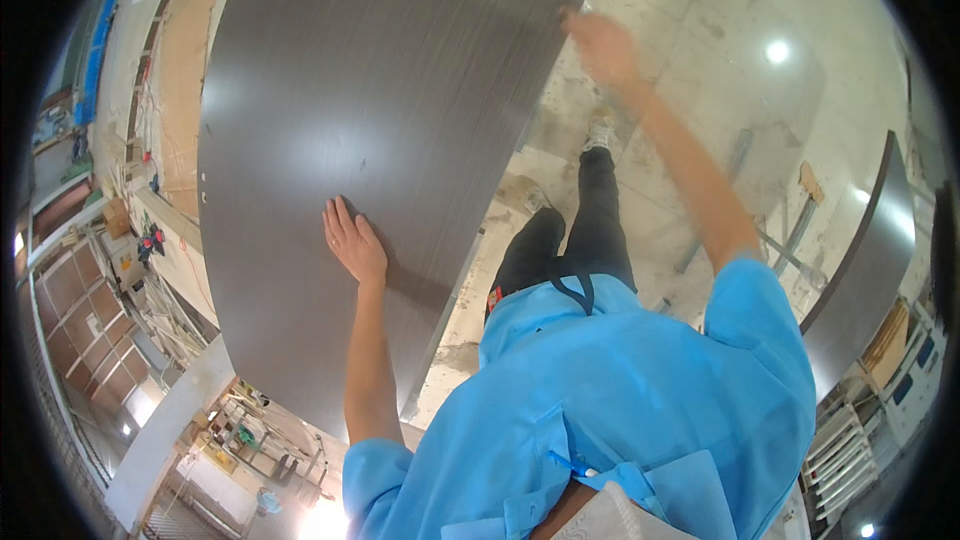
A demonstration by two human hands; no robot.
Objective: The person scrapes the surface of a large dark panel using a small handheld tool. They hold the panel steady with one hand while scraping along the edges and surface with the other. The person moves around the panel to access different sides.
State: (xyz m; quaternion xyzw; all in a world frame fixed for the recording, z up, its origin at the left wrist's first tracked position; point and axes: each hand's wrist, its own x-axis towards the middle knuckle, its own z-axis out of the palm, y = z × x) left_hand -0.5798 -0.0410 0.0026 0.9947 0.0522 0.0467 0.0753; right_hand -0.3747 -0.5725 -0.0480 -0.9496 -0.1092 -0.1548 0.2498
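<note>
A large dark grey-brown wood-grain panel (300, 70) fills the left and middle of the view, its right edge running along my side. My left hand (356, 242) lies flat on its top face, fingers stretched out and a ring on one of them. My right arm reaches far forward, and my right hand (603, 44) is at the panel's right edge, its fingertips touching or very close to it. Motion blurs that hand, so whether its fingers grip anything is unclear.
A second dark panel (868, 260) stands at the right, near metal legs or bars (795, 230). My shoes and trousers (598, 210) show on the stained pale floor (700, 90) beside the panel. Beyond the left edge lie a light brown board (190, 90) and workshop clutter.
</note>
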